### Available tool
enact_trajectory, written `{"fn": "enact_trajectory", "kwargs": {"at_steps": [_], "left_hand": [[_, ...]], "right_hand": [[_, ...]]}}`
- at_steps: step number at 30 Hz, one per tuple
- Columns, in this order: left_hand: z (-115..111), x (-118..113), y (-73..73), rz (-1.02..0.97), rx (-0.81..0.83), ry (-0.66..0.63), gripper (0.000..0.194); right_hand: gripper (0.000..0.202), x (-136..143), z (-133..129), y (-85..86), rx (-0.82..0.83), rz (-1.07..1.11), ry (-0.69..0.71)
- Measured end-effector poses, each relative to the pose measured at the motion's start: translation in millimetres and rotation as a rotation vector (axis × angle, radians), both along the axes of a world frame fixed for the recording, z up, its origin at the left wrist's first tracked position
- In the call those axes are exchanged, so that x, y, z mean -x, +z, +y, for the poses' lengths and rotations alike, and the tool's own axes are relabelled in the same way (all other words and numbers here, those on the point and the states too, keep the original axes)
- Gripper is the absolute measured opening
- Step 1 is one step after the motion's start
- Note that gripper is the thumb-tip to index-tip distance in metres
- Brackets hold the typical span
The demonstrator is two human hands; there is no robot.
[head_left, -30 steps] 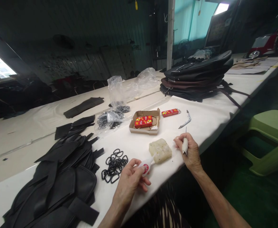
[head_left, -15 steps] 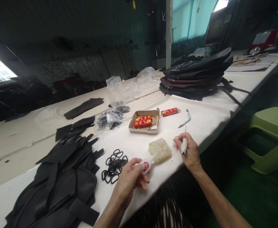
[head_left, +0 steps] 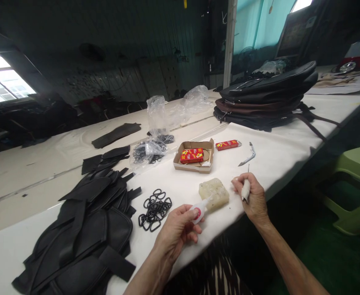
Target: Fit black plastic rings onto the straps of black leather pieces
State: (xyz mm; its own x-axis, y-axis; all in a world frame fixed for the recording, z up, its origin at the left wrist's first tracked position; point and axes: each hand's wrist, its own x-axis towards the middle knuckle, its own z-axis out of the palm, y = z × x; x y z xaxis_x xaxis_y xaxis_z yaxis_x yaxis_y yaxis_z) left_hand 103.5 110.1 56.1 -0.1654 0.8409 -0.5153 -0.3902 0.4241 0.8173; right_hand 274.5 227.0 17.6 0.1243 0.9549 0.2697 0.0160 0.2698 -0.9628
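Observation:
My left hand (head_left: 178, 227) is closed around a small white glue bottle (head_left: 198, 212) with a red round label, its nozzle pointing at a yellowish, waxy-looking block (head_left: 213, 194). Whether the nozzle touches the block, I cannot tell. To the right of the block, my right hand (head_left: 255, 200) grips an awl (head_left: 245, 190) with a pale wrapped handle and its thin metal tip upward. Black D-rings (head_left: 155, 209) lie in a loose heap left of my left hand. Behind the block stands a shallow cardboard tray (head_left: 195, 167) with a red box (head_left: 192, 155) in it.
Black leather-like pieces (head_left: 90, 229) are piled at the left. Clear plastic bags (head_left: 150, 149) lie farther back. A second red box (head_left: 228, 144) and a grey-handled cutter (head_left: 249, 155) rest behind my right hand. Stacked black bags (head_left: 266, 98) stand behind; a green stool (head_left: 352, 184) is right.
The whole view has shifted, so things appear a little farther right. Both hands keep their grips and stay in nearly the same place beside the block.

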Motion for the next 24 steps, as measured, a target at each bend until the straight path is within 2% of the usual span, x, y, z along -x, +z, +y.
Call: {"fn": "enact_trajectory", "kwargs": {"at_steps": [5,12,18,24], "left_hand": [[-1.4,6.2,5.7,0.196,-0.080,0.049,0.028],[1.4,7.5,20.1,0.651,-0.159,-0.044,0.021],[1.9,3.1,25.7,0.791,-0.201,-0.020,0.022],[0.5,3.9,28.1,0.983,-0.260,-0.050,0.020]], "right_hand": [[0.022,0.9,0.1,-1.2,-0.007,0.000,0.006],[0.021,1.3,0.2,-2.7,-0.008,-0.013,0.005],[0.019,0.2,-1.5,-0.9,-0.012,-0.039,0.011],[0.019,0.4,-1.4,-3.0,-0.010,-0.037,0.021]]}}
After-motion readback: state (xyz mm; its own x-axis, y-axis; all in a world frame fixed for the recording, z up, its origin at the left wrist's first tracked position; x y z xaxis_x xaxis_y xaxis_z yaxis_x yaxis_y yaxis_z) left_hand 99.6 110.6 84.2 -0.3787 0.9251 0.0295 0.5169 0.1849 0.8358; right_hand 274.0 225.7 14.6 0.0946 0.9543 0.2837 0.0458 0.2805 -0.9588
